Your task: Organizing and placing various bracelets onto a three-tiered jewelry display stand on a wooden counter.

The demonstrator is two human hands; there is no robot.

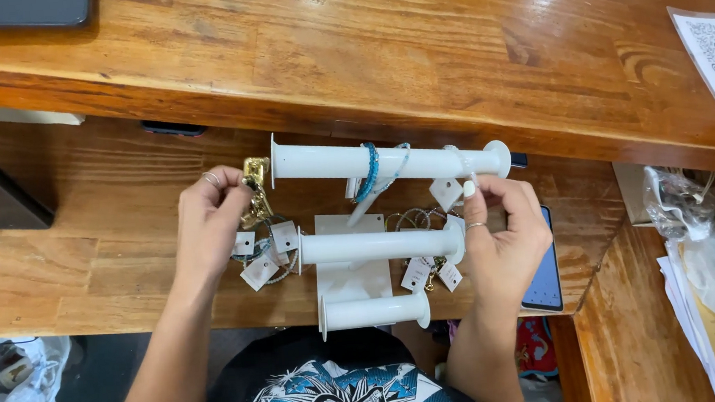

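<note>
Your left hand (206,226) pinches a gold chain (256,192) shut between fingertips at the top bar's (389,164) left end, mid-frame. Your right hand (504,232) pinches a clear bracelet (463,165) at the bar's right cap, apparently where it slides on or off. Both wrists are raised, palms inward. Blue bracelets (370,173) hang mid-bar.

A black short-sleeved shirt with a blue and white printed graphic (339,398) is worn, and both forearms are left bare. Thin silver rings are seen on the left hand (206,226) and right hand (505,240). The right hand's nails are painted white.
</note>
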